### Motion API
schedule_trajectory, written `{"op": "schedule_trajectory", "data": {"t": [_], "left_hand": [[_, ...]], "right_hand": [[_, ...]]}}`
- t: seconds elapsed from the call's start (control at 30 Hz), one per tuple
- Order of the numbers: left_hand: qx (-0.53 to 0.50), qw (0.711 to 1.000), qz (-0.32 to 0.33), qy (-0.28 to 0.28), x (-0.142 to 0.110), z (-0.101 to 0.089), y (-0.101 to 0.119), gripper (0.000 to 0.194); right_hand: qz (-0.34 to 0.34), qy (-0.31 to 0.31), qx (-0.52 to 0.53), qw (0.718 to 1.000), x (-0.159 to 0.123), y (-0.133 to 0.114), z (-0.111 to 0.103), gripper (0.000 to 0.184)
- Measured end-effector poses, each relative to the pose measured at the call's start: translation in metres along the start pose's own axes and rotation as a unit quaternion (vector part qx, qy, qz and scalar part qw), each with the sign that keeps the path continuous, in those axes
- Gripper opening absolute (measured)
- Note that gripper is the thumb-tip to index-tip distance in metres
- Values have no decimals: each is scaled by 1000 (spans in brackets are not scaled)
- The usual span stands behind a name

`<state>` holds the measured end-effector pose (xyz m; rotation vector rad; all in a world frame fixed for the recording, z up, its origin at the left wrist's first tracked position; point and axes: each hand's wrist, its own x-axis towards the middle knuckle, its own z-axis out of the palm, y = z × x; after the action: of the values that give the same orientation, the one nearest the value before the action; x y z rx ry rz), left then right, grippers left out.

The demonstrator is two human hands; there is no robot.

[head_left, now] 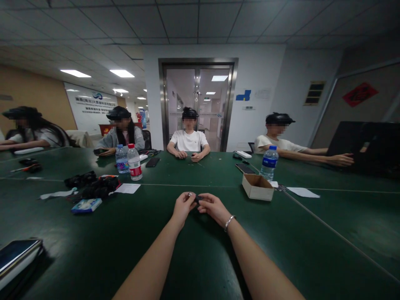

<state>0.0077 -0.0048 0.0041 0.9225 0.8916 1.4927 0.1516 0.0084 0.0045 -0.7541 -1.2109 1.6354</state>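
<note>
Small dark object [197, 199] sits between the left hand [183, 208] and the right hand [216, 208], pinched by both; neither hand is nearer; long axis cannot be determined.

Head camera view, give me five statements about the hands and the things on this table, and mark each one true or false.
1. The left hand and right hand are both at a small dark object. True.
2. The bracelet is on the left arm. False: it is on the right arm.
3. The box is open at the top. True.
4. The red-labelled bottle lies on its side. False: it stands upright.
5. The blue-and-white packet is right of both hands. False: it is to their left.
</note>
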Motion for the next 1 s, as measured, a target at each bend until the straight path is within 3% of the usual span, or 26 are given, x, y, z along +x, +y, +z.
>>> {"op": "schedule_trajectory", "data": {"t": [0.27, 0.67, 1.0], "left_hand": [[199, 976, 34, -82, -9, -12, 9, 31], [232, 970, 47, -63, -7, -8, 7, 26], [292, 955, 24, -40, -6, -9, 7, 35]], "right_hand": [[-3, -15, 39, 999, -4, -3, -9, 31], [-8, -1, 38, 999, -4, -1, -12, 34], [-12, -18, 6, 1000, -1, 3, -16, 40]]}}
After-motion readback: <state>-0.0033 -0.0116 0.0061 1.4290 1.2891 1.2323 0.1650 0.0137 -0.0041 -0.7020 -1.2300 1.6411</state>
